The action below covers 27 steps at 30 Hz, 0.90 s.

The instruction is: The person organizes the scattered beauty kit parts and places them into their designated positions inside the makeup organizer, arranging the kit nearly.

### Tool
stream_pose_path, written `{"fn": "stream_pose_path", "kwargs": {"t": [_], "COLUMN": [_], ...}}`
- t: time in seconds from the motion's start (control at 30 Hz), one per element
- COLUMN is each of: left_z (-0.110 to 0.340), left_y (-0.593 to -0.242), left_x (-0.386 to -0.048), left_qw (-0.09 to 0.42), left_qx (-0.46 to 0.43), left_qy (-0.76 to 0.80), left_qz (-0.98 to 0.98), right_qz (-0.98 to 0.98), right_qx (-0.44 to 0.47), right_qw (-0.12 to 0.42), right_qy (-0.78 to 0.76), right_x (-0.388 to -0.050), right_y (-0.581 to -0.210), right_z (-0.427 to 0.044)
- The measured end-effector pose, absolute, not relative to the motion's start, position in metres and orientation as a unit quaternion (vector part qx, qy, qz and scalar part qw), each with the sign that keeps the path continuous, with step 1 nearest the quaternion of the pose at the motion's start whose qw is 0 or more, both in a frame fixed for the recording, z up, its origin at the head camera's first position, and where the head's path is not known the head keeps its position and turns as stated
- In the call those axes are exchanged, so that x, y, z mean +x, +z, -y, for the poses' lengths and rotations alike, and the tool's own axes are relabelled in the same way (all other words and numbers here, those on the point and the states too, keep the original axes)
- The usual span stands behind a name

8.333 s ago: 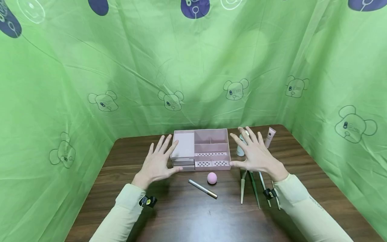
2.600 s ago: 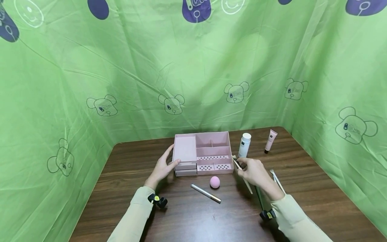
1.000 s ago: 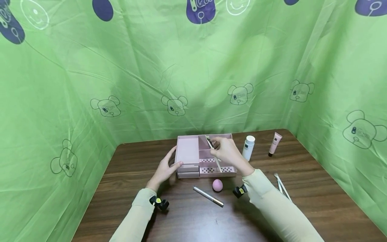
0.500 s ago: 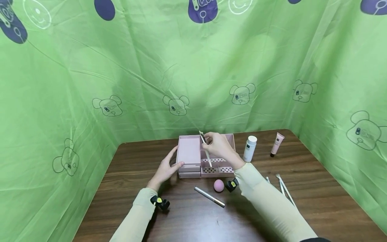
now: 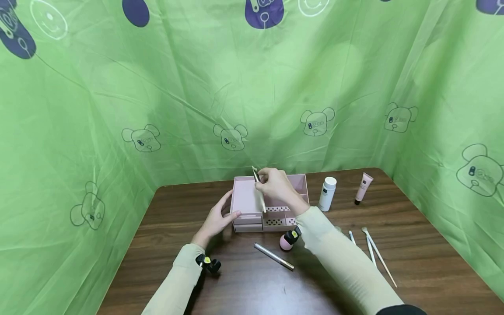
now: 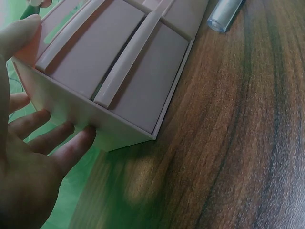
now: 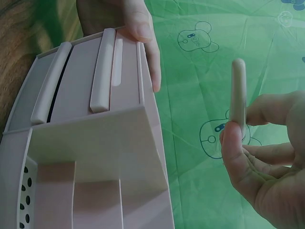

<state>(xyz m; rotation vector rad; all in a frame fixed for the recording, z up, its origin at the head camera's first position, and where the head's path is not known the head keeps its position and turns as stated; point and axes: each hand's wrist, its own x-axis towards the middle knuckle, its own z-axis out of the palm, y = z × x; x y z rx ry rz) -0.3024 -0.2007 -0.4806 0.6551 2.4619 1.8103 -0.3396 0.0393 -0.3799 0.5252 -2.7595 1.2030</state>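
Left hand (image 5: 215, 218) sits at the near left corner of the pink box (image 5: 244, 196), thumb at the front, fingers spread out against the side wall, presumably to steady it. And the right hand (image 5: 275, 183) has the brush (image 5: 261, 200) pinched between thumb and fingers, up near its bristle end, handle slanting down toward the person; likely that grip lets the handle swing freely above the box. The brush hovers along the line between flat-topped drawers and open compartments.

Compare half a second ago: the brush has drifted left, from over the compartments toward the drawers, and the sleeve's shift shows more of the loose brushes (image 5: 379, 257) on the table (image 5: 157, 227). The wrist camera (image 5: 291, 236) now partly covers the pink ball (image 5: 285, 246). Left hand? Same spot, same spread.
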Motion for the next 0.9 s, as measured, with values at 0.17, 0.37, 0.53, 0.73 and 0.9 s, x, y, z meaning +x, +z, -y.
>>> {"fn": "stream_pose_path", "kwargs": {"t": [0.17, 0.37, 0.53, 0.73, 0.9], "left_z": [0.201, 0.201, 0.201, 0.203, 0.202], "left_y": [-0.481, -0.481, -0.48, -0.482, -0.48], "left_x": [-0.305, -0.303, -0.302, -0.303, -0.303], "left_qw": [0.014, 0.02, 0.023, 0.025, 0.026], "left_qx": [0.217, 0.212, 0.208, 0.206, 0.209], "left_qy": [0.593, 0.594, 0.595, 0.592, 0.594], "left_qz": [-0.775, -0.776, -0.776, -0.779, -0.776], "right_qz": [0.886, 0.877, 0.876, 0.879, 0.883], "right_qx": [0.163, 0.149, 0.138, 0.145, 0.146], "right_qw": [0.019, -0.004, -0.017, -0.025, -0.021], "right_qy": [0.433, 0.456, 0.462, 0.454, 0.447], "right_x": [-0.344, -0.35, -0.355, -0.361, -0.363], "right_y": [-0.381, -0.382, -0.386, -0.391, -0.39], "right_z": [-0.032, -0.025, -0.018, -0.008, 0.0]}}
